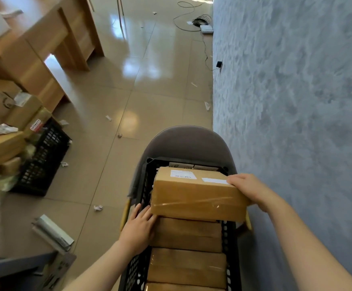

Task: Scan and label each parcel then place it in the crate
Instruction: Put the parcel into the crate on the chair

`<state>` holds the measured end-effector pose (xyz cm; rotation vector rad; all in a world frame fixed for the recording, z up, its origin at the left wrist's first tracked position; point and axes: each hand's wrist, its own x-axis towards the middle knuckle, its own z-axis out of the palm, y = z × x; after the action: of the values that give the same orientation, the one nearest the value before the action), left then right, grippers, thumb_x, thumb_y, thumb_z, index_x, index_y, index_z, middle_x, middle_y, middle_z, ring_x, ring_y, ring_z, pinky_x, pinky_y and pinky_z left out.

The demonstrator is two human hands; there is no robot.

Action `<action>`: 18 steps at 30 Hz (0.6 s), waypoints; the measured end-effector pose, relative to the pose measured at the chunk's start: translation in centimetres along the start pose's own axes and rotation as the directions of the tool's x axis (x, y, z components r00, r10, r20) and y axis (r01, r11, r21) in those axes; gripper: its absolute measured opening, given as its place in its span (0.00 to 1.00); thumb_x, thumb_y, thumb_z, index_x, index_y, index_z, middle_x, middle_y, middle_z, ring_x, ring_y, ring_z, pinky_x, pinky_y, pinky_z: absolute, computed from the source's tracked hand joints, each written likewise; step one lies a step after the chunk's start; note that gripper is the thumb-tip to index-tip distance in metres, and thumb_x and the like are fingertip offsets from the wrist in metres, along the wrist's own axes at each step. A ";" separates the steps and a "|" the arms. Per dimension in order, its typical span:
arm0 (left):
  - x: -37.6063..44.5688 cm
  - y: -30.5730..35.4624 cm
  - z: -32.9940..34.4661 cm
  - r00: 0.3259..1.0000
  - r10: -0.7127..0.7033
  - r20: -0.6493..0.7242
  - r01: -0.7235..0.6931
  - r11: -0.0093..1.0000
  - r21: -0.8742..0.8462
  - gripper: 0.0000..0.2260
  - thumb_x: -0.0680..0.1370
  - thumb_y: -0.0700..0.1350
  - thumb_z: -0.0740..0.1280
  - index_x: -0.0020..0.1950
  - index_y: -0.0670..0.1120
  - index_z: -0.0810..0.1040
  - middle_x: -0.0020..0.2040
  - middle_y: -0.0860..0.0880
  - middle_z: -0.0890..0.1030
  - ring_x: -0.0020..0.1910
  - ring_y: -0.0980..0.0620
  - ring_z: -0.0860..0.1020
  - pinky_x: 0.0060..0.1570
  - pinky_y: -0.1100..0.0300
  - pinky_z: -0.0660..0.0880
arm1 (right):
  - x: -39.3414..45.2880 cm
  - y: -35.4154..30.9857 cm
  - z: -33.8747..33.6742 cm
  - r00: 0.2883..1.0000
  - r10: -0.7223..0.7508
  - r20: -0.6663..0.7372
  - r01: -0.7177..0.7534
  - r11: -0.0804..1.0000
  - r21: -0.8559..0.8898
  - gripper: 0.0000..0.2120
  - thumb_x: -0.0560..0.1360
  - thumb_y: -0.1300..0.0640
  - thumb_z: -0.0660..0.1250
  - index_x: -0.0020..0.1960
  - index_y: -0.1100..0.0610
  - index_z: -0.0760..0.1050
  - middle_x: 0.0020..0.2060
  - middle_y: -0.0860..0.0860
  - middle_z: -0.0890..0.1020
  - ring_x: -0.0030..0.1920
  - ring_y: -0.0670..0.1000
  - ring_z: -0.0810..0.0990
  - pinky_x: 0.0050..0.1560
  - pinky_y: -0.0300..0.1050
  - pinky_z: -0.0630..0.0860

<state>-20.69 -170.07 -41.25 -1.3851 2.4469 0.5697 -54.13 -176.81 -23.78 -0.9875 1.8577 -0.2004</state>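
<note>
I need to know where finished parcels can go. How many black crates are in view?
2. One black crate sits on the grey chair under the hands, full of parcels; another stands on the floor at left. Others may lie outside the view.

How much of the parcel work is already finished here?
Done: several boxes lie in the black crate. In hand: the labelled box, held by the left hand and right hand, going in. Left: the box pile at the second crate.
</note>
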 end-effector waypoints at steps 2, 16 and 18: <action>-0.1 -0.3 0.2 1.000 -0.006 -0.028 0.006 1.000 -0.011 0.27 0.71 0.56 0.65 0.70 0.51 0.75 0.68 0.50 0.77 0.68 0.49 0.75 0.74 0.49 0.42 | 2.0 -1.0 0.3 0.999 0.048 0.019 -0.047 0.998 -0.050 0.13 0.76 0.48 0.62 0.47 0.57 0.79 0.46 0.56 0.79 0.44 0.54 0.77 0.39 0.45 0.73; 2.5 0.0 -7.9 0.799 -0.381 -0.466 -0.021 0.756 -0.654 0.26 0.79 0.45 0.66 0.75 0.53 0.62 0.75 0.55 0.59 0.75 0.58 0.57 0.73 0.61 0.58 | 13.0 -2.6 4.3 0.990 0.136 0.041 -0.126 0.974 -0.189 0.15 0.79 0.48 0.58 0.54 0.59 0.74 0.48 0.58 0.78 0.45 0.58 0.79 0.42 0.51 0.80; 4.2 0.2 -7.9 0.906 -0.209 -0.369 0.014 0.884 -0.468 0.27 0.81 0.50 0.63 0.79 0.56 0.57 0.80 0.57 0.50 0.78 0.59 0.45 0.76 0.58 0.52 | 13.6 -2.2 5.2 0.997 0.024 -0.078 -0.045 0.959 -0.280 0.20 0.81 0.46 0.52 0.53 0.60 0.76 0.46 0.56 0.80 0.41 0.54 0.77 0.42 0.49 0.77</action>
<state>-23.29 -176.85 -35.94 -2.0021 2.6259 0.9596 -51.21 -186.37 -34.54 -1.1523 2.0069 0.0532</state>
